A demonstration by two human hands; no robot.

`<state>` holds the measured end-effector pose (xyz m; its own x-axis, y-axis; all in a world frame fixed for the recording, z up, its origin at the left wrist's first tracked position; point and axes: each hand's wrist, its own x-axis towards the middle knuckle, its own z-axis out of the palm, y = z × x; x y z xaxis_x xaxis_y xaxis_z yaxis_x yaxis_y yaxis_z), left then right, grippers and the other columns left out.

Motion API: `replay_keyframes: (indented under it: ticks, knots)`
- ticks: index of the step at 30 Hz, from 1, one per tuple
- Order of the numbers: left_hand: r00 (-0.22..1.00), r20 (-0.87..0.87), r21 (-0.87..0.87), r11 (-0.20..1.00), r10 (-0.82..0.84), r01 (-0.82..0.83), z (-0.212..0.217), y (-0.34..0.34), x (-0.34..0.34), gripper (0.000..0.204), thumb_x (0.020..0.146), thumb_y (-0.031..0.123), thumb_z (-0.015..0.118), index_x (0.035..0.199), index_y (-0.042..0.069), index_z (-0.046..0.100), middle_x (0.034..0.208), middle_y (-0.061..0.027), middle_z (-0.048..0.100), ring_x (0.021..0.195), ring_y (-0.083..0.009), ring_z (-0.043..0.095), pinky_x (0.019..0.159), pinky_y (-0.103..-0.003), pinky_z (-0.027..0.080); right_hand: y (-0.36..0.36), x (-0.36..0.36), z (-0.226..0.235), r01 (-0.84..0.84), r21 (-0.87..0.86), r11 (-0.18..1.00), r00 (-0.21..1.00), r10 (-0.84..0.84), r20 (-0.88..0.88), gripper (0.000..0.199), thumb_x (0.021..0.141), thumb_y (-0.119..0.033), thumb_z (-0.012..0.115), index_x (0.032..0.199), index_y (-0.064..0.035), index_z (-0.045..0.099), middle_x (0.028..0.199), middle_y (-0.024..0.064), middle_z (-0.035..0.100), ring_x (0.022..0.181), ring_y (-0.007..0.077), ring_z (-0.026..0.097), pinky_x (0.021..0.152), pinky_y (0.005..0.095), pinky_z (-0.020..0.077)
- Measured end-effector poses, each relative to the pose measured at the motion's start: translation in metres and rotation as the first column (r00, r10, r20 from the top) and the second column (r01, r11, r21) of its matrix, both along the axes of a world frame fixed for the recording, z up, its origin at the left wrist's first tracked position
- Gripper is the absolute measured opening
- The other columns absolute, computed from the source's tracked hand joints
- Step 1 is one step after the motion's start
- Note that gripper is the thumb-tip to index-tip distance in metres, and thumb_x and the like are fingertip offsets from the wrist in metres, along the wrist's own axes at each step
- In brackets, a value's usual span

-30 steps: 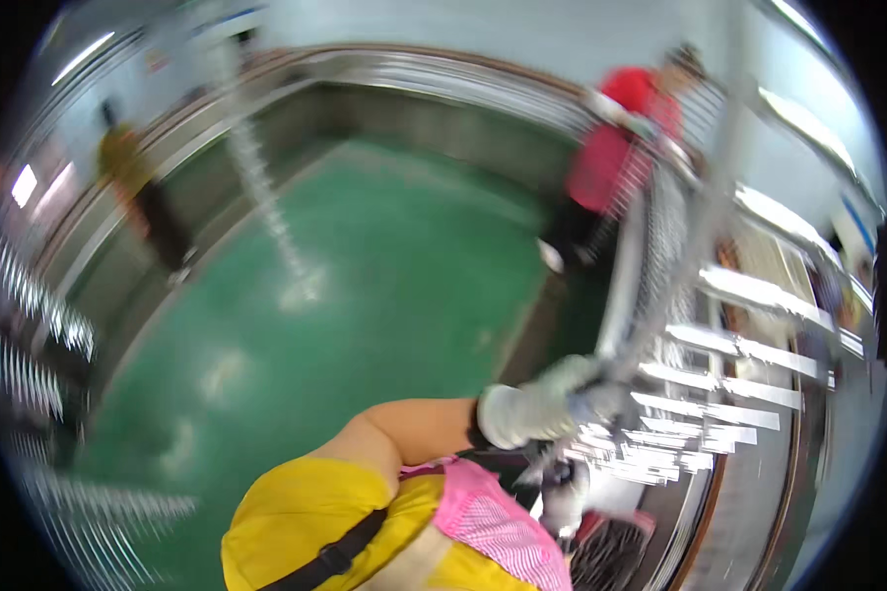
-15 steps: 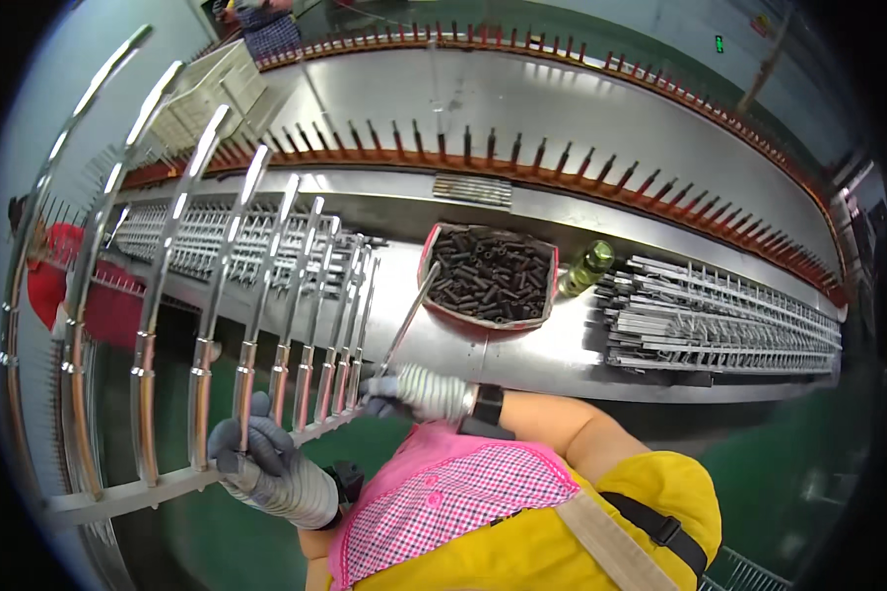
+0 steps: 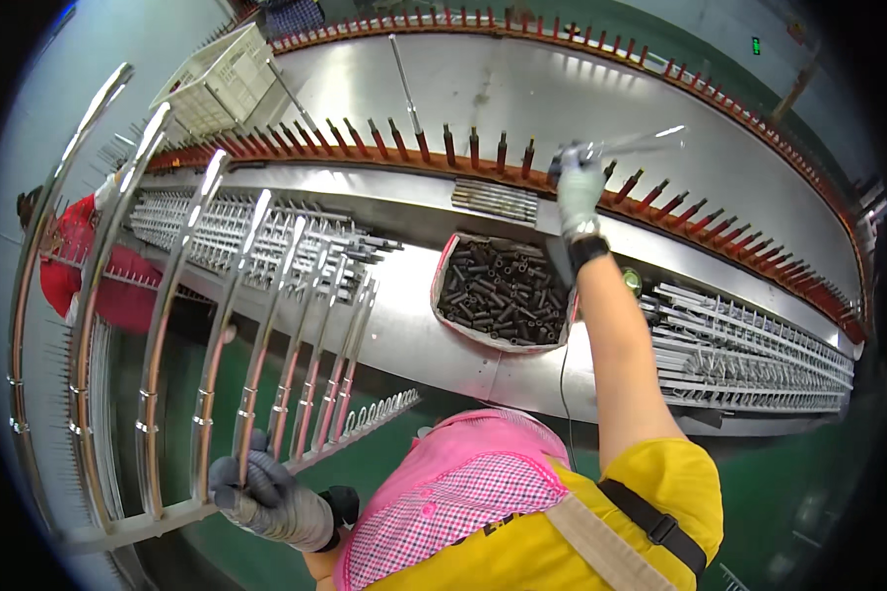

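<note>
My left hand (image 3: pixel 274 500), in a grey-white glove, is closed around the pale bar of a rack (image 3: pixel 182 514), next to the foot of one shiny tube. Several shiny metal tubes (image 3: pixel 203 394) stand upright in a row along this rack, and bare looped prongs (image 3: pixel 379 414) show at its right end. My right hand (image 3: pixel 579 187), gloved too, reaches out over the row of red, dark-tipped pegs (image 3: pixel 631 187) on the line. It is closed on a shiny metal tube (image 3: pixel 650 141), which is smeared by motion and points right. The hand hides some pegs.
A red-edged box (image 3: pixel 503 347) of short black sleeves stands on the metal bench. Stacked racks (image 3: pixel 759 350) lie to its right, more racks (image 3: pixel 237 236) to its left. Beyond are a green bottle (image 3: pixel 632 282), partly hidden, a cream crate (image 3: pixel 217 84) and a person in red (image 3: pixel 99 271).
My right hand has moved from the rack's right end, far forward and right to the pegs, taking the tube along. My left hand stays on the rack. The view has shifted slightly.
</note>
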<state>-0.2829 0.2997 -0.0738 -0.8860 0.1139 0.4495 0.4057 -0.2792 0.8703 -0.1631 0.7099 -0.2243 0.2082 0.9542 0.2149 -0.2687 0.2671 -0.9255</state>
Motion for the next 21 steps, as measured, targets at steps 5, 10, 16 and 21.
replay_keyframes:
  ticks: [5,10,16,21]
  knots:
    - [0.997,-0.024,0.036,0.997,-0.069,0.069,-0.007,0.001,-0.003,0.037,0.089,0.037,0.035,0.069,0.007,0.04,0.044,0.0044,0.02,0.038,-0.0043,0.023,0.076,-0.033,0.045,0.047,-0.002,-0.001,0.196,0.203,0.959,0.496,-0.276,0.823,0.022,0.08,-0.023,0.049,0.082,-0.003,0.055,0.069,0.0157,0.06,0.06,0.0291,0.058,0.056,0.039,0.0456]
    - [0.993,0.049,0.071,0.992,0.104,-0.107,0.001,0.014,0.007,0.034,0.089,0.035,0.035,0.071,0.007,0.041,0.045,0.0043,0.022,0.039,-0.004,0.024,0.076,-0.032,0.045,0.035,-0.04,-0.017,0.188,0.123,0.974,0.343,-0.183,0.921,0.025,0.08,-0.029,0.047,0.078,-0.007,0.058,0.074,0.0177,0.06,0.07,0.0353,0.058,0.065,0.0442,0.0467]
    - [0.998,0.023,0.039,0.998,0.056,-0.057,-0.007,0.01,0.0,0.032,0.089,0.034,0.035,0.076,0.006,0.043,0.046,0.0041,0.021,0.039,-0.0039,0.024,0.076,-0.032,0.045,-0.002,0.004,-0.01,-0.269,0.058,0.961,0.901,0.23,0.368,0.024,0.08,-0.013,0.054,0.102,-0.004,0.058,0.078,0.004,0.059,0.066,0.0118,0.054,0.062,0.0253,0.0447]
    - [0.993,0.095,0.036,0.997,0.066,-0.07,-0.002,0.028,-0.001,0.032,0.089,0.032,0.035,0.078,0.005,0.045,0.045,0.0038,0.021,0.039,-0.0042,0.023,0.076,-0.032,0.046,0.048,0.091,0.0,0.238,-0.025,0.971,0.925,-0.219,0.31,0.021,0.082,-0.024,0.053,0.087,-0.0038,0.056,0.063,0.0044,0.057,0.052,0.0111,0.055,0.047,0.0256,0.0416]
